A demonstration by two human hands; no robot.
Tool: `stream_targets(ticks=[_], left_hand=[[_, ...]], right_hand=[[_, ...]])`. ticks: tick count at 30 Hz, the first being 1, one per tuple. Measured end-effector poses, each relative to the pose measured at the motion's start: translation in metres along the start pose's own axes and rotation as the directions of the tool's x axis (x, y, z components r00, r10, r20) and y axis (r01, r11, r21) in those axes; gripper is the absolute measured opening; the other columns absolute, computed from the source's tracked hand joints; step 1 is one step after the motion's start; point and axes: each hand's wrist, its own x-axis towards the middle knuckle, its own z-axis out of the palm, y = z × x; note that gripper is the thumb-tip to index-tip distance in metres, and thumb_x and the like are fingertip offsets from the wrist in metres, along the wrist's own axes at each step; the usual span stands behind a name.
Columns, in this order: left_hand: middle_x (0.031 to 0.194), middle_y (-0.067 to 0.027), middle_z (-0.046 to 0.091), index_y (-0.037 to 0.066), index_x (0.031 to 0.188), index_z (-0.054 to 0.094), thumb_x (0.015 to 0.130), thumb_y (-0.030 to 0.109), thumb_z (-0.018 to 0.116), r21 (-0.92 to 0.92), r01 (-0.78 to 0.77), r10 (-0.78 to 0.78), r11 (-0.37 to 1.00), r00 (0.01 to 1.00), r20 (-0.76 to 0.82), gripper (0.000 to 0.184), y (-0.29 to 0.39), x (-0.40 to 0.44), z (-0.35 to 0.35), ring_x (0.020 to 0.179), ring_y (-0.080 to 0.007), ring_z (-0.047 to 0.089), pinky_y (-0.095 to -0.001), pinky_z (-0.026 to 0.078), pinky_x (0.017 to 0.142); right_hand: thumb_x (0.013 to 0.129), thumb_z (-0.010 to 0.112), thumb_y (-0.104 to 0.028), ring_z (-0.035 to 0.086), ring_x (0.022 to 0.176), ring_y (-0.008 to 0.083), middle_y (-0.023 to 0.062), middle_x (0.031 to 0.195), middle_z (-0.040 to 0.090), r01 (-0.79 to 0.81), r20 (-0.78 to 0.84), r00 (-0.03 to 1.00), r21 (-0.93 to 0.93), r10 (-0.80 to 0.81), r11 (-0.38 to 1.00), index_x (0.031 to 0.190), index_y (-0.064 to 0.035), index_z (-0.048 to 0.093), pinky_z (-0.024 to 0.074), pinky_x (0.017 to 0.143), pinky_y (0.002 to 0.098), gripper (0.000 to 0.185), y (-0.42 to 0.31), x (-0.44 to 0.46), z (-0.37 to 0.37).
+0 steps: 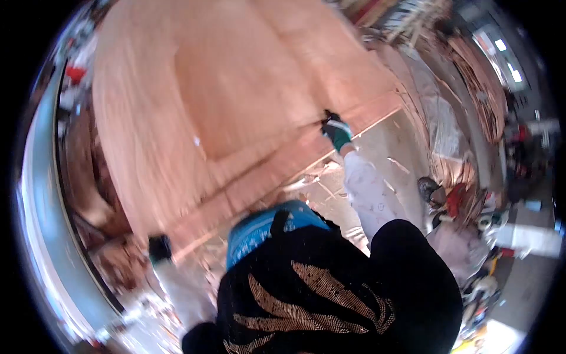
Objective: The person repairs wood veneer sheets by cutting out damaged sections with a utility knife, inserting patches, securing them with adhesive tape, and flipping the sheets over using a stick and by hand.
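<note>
A large thin sheet of reddish-brown wood veneer [236, 82] lies over a stack with a straight front edge. My right hand [337, 131], in a dark green and black glove with a pale band, is at the sheet's front edge, with its fingers closed on the edge. My left hand [159, 248], in a dark glove, is at the sheet's near left corner; motion blur hides its fingers. The sheet shows a fold or overlapping layer in its middle.
Scraps of veneer lie on the floor [389, 150] beyond the front edge. More veneer sheets [477, 88] are piled at the right. A long pale blue rail [44, 218] runs along the left. A dark shoe [428, 187] shows at the right.
</note>
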Motion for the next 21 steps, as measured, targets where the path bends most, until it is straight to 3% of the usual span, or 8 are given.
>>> stream_targets(ticks=[3, 5, 7, 10, 16, 17, 20, 21], left_hand=[[0.095, -0.0147, 0.061, 0.011, 0.101, 0.062, 0.091, 0.026, 0.055, -0.784, 0.398, -0.520, 0.476, 0.847, 0.114, 0.019, -0.001, -0.025, -0.018, 0.092, -0.0250, 0.060, -0.0358, 0.046, 0.083], [0.107, -0.0169, 0.060, 0.009, 0.113, 0.058, 0.090, 0.025, 0.057, -0.935, 0.067, -0.717, -0.348, 0.624, 0.311, 0.028, 0.019, -0.022, -0.056, 0.101, -0.0263, 0.058, -0.0343, 0.045, 0.089], [0.119, -0.0191, 0.058, 0.007, 0.125, 0.055, 0.090, 0.025, 0.059, -0.841, -0.242, -0.709, -0.483, 0.672, 0.214, 0.039, 0.042, -0.005, -0.119, 0.110, -0.0277, 0.057, -0.0328, 0.045, 0.094], [0.128, -0.0217, 0.055, 0.004, 0.133, 0.050, 0.089, 0.024, 0.062, -0.964, -0.254, -0.551, -0.083, 0.817, -0.168, 0.050, 0.075, 0.019, -0.250, 0.117, -0.0331, 0.053, -0.0352, 0.044, 0.099], [0.136, -0.0300, 0.045, 0.013, 0.143, 0.039, 0.075, 0.048, 0.071, -0.748, 0.068, -0.148, 0.660, 0.988, -0.041, 0.084, 0.098, 0.051, -0.273, 0.128, -0.0430, 0.043, -0.0453, 0.039, 0.105], [0.139, -0.0344, 0.038, 0.015, 0.145, 0.035, 0.074, 0.051, 0.070, -0.760, 0.063, -0.097, 0.647, 0.995, 0.000, 0.087, 0.095, 0.052, -0.274, 0.130, -0.0463, 0.038, -0.0465, 0.035, 0.108], [0.142, -0.0336, 0.034, 0.015, 0.145, 0.035, 0.075, 0.052, 0.070, -0.795, 0.070, -0.037, 0.603, 0.998, 0.060, 0.087, 0.089, 0.061, -0.269, 0.133, -0.0449, 0.035, -0.0450, 0.034, 0.109], [0.144, -0.0334, 0.032, 0.013, 0.145, 0.036, 0.075, 0.050, 0.072, -0.795, 0.092, -0.013, 0.599, 0.994, 0.106, 0.087, 0.085, 0.061, -0.279, 0.135, -0.0440, 0.033, -0.0431, 0.033, 0.110]], right_hand=[[0.089, 0.058, -0.020, 0.062, 0.075, 0.0195, 0.0105, 0.110, 0.066, -0.353, 0.184, 0.935, 0.556, 0.302, 0.753, 0.137, -0.0091, 0.047, 0.0523, 0.065, 0.0327, 0.051, -0.031, -0.032, -0.026], [0.085, 0.067, -0.018, 0.057, 0.071, 0.0132, 0.0075, 0.097, 0.065, -0.289, 0.191, 0.955, 0.776, 0.227, 0.561, 0.134, -0.0055, 0.049, 0.0490, 0.060, 0.0287, 0.054, -0.011, -0.052, -0.011], [0.085, 0.065, -0.027, 0.060, 0.074, 0.0217, 0.0093, 0.083, 0.063, -0.166, 0.087, 0.986, 0.619, 0.144, 0.768, 0.116, -0.0041, 0.057, 0.0495, 0.065, 0.0338, 0.039, -0.021, -0.091, -0.023], [0.087, 0.060, -0.035, 0.061, 0.089, 0.0362, 0.0190, 0.093, 0.065, -0.050, 0.132, 0.991, 0.234, 0.020, 0.971, 0.104, -0.0031, 0.063, 0.0495, 0.077, 0.0404, 0.036, -0.017, -0.126, -0.017], [0.087, 0.069, -0.031, 0.041, 0.046, 0.0064, -0.0049, 0.055, 0.047, -0.298, 0.264, 0.949, 0.588, 0.169, 0.752, 0.076, -0.0095, 0.059, 0.0330, 0.042, 0.0253, 0.026, 0.018, -0.140, -0.077], [0.086, 0.070, -0.031, 0.041, 0.046, 0.0064, -0.0047, 0.056, 0.046, -0.458, 0.380, 0.885, 0.611, 0.268, 0.646, 0.079, -0.0092, 0.062, 0.0325, 0.041, 0.0253, 0.024, 0.004, -0.141, -0.092], [0.088, 0.068, -0.031, 0.042, 0.045, 0.0103, -0.0020, 0.056, 0.047, 0.236, -0.079, 0.972, 0.282, -0.222, 0.930, 0.083, -0.0079, 0.062, 0.0339, 0.041, 0.0283, 0.024, 0.039, -0.144, -0.003], [0.088, 0.066, -0.031, 0.043, 0.046, 0.0111, -0.0011, 0.056, 0.047, 0.048, 0.067, 0.994, 0.414, -0.083, 0.909, 0.083, -0.0073, 0.061, 0.0351, 0.042, 0.0288, 0.025, 0.024, -0.143, 0.008]])
